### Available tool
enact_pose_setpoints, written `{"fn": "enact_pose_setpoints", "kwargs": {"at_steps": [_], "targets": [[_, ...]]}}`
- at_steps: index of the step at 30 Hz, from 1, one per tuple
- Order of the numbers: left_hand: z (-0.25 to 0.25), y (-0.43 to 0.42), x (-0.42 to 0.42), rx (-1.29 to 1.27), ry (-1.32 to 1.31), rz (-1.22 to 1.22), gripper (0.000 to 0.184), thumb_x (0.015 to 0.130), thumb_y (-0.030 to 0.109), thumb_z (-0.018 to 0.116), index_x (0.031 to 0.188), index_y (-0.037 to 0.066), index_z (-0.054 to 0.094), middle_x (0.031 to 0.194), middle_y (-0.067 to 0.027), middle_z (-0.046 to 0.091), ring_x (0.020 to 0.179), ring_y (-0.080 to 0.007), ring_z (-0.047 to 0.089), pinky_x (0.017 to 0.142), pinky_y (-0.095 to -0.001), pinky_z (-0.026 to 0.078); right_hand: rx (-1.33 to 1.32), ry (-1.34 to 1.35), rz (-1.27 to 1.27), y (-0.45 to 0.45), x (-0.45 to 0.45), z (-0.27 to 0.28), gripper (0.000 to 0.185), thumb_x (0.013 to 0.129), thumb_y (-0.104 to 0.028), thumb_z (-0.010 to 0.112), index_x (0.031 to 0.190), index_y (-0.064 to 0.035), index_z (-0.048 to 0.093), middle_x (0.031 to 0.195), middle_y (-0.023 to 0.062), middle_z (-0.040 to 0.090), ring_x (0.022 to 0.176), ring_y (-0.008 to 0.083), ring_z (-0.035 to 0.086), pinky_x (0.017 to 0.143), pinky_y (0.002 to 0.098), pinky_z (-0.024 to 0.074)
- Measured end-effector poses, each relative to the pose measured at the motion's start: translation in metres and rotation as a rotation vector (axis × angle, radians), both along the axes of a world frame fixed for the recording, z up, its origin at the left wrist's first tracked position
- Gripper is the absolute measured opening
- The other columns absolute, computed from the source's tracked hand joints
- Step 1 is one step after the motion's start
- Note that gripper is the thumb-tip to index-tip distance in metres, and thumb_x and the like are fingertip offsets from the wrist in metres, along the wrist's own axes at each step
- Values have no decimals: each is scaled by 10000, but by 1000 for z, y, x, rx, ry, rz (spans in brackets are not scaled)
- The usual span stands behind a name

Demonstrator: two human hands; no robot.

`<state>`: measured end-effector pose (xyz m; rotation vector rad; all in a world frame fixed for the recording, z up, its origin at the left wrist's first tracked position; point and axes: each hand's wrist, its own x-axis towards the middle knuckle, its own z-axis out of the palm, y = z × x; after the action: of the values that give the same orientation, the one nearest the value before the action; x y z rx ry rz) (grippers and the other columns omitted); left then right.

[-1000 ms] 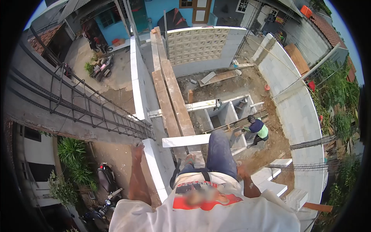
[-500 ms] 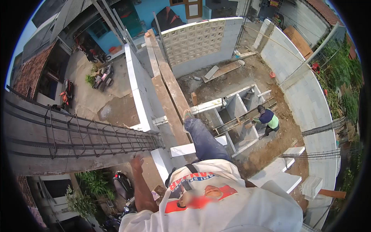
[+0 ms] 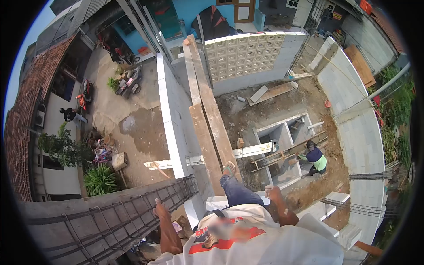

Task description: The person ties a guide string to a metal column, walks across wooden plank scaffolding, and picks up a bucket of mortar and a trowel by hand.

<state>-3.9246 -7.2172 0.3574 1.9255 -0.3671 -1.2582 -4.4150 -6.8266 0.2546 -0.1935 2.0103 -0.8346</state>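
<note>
Bright outdoor daylight, coming from above; exact sun direction unclear. White wall top (image 3: 168, 110) glares, little detail left; doorway (image 3: 108, 39) upper left sits in deep shade. Strong fisheye: boundary wall (image 3: 364, 132) bows, corners drop to black. Shirt print (image 3: 227, 235) partly smeared by blur; planks (image 3: 216, 126) fairly crisp, distant edges softer

The loose shirt (image 3: 265, 240) is off-white, with a red, partly blurred print across the chest. The trousers (image 3: 242, 193) are dark blue; the sandal (image 3: 229, 168) has thin straps.
</note>
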Motion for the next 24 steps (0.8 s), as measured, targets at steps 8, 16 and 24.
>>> {"fn": "enact_pose_setpoints", "kwargs": {"at_steps": [8,16,24], "targets": [[-47,-29,23,213,-85,361,676,1010,528,496,1386,-31,437,1253,-223,614,1118,-341,649,843,-441,557,30,254,344,-147,-95,80,408,749,-65,734,1148,-10,665,777,113,730,748,207,718,686,337,567],[-79,-28,37,428,-629,276,534,998,456,556,1247,-13,607,1228,-165,665,1080,-268,671,895,-413,515,14,179,405,-185,-108,64,487,667,3,736,1148,9,659,766,113,734,689,188,702,641,334,552],[-64,-26,25,483,-585,93,531,954,560,524,1248,118,550,1080,-73,694,994,-292,649,882,-490,493,32,126,680,-237,-117,59,429,664,-77,750,1089,-38,713,796,120,737,730,217,709,678,351,556]]}}
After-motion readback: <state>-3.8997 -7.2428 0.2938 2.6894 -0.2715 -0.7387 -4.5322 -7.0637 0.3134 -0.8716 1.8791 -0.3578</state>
